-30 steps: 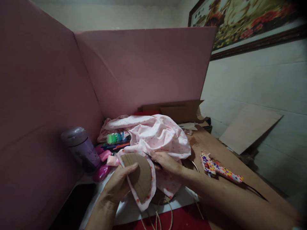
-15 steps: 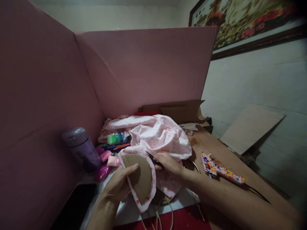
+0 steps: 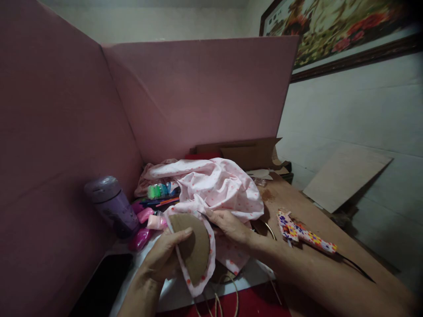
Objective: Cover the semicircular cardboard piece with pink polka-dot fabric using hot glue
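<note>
My left hand [image 3: 165, 253] grips a half-round piece of cardboard [image 3: 191, 246], thumb on its face and fingers behind. Pink spotted fabric [image 3: 211, 259] lies under the cardboard and shows as a narrow margin around it. In my right hand [image 3: 228, 226] is a pair of dark scissors [image 3: 202, 213], mostly hidden by the fingers. Their tips meet the fabric near the cardboard's upper right edge. The larger part of the cloth [image 3: 228, 180] is bunched up behind both hands.
A purple tumbler [image 3: 114, 207], a dark flat object [image 3: 102, 281] and pink packets [image 3: 140, 237] are at left. To the right lies a flowered glue gun [image 3: 306, 233] with its cord. Twine [image 3: 218, 304] hangs in front; a pink partition [image 3: 205, 92] stands behind.
The scissor blades, apart before, now look closer together at the fabric. My right hand has shifted slightly; my left hand keeps its hold on the cardboard.
</note>
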`<state>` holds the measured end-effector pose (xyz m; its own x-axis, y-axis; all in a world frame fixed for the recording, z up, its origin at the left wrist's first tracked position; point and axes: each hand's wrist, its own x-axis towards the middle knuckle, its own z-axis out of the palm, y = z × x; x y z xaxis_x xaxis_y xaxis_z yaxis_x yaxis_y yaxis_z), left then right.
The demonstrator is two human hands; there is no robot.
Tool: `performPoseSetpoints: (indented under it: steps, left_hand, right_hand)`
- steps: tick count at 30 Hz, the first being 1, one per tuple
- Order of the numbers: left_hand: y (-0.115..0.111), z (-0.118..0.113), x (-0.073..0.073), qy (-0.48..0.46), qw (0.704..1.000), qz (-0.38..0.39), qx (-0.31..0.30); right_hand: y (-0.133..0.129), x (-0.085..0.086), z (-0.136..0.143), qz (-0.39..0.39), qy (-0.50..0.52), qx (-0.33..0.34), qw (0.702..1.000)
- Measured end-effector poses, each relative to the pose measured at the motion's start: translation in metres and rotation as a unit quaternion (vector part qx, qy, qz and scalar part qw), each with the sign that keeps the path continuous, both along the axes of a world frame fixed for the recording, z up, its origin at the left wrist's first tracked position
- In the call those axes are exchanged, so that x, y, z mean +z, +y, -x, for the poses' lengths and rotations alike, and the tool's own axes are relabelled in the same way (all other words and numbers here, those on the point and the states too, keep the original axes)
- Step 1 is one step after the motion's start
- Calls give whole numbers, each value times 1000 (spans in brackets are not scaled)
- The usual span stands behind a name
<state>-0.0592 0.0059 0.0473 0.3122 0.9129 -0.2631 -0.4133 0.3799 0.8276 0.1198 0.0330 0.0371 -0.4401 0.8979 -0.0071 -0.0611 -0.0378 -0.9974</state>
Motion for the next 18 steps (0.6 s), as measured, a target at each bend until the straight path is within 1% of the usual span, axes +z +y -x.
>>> performPoseSetpoints:
  steps: [4,11,18]
  left_hand:
    - [0,0,1,-2,1000,-4,-4]
    - [-1,1,1,0,1000,-9,-11]
    - [-1,0,-2,-3,999,-11,-35]
  right_hand:
    - [0,-4,0,-26,-21,-38,999]
    - [2,-2,-4,-18,3,2,1000]
    - [-1,2,-1,9,19,-4,1000]
